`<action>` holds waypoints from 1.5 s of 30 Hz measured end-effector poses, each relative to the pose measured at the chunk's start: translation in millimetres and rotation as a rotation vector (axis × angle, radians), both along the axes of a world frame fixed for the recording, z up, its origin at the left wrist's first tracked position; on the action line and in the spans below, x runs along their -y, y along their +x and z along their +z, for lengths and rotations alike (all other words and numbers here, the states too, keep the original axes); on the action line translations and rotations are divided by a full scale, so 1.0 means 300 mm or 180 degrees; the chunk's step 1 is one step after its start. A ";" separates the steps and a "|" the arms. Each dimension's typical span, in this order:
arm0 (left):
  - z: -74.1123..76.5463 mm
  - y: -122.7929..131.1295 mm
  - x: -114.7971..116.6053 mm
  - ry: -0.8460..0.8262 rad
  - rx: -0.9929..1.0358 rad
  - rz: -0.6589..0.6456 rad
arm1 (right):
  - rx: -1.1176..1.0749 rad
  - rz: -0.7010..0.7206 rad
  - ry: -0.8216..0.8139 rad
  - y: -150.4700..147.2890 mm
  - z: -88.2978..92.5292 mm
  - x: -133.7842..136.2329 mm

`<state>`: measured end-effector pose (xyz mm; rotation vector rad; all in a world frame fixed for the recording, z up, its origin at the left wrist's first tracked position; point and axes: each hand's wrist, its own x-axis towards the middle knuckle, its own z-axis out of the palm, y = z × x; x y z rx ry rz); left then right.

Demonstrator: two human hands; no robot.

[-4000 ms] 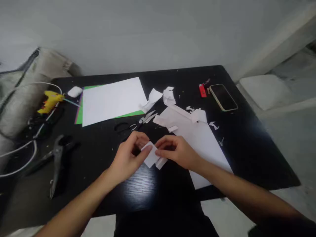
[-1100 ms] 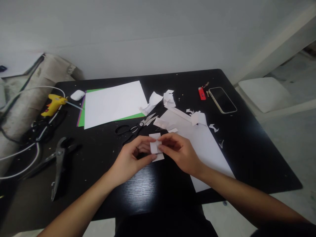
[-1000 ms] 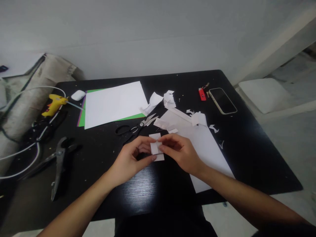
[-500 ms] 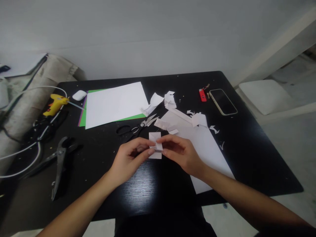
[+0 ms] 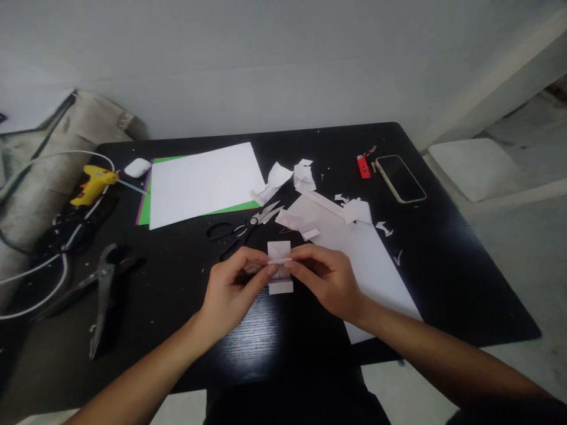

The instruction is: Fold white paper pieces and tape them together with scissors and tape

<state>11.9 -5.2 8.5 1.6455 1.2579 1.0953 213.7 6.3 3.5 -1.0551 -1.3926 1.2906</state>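
Note:
Both hands hold one small folded white paper piece [image 5: 280, 267] just above the black table [image 5: 443, 265], near its front middle. My left hand [image 5: 233, 289] pinches its left side with thumb and fingertips. My right hand [image 5: 323, 277] pinches its right side. The piece stands upright between the fingers, with a flap showing above and another below them. Black-handled scissors [image 5: 244, 226] lie just beyond the hands.
A white sheet over green and purple sheets [image 5: 201, 182] lies at the back left; a second white sheet [image 5: 363, 260] with paper scraps [image 5: 305, 174] sits to the right. A phone [image 5: 401, 178] and red lighter [image 5: 363, 166] are back right. A yellow glue gun [image 5: 93, 183], cables and pliers [image 5: 104, 289] lie left.
The paper piece turned from a tilted lie between my fingers to upright, and was folded further. Both hands stayed in place at the front middle of the table.

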 end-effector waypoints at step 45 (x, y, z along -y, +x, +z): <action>-0.009 0.010 0.002 -0.0674 0.0309 0.0400 | -0.0276 -0.0048 -0.0655 -0.012 -0.010 0.000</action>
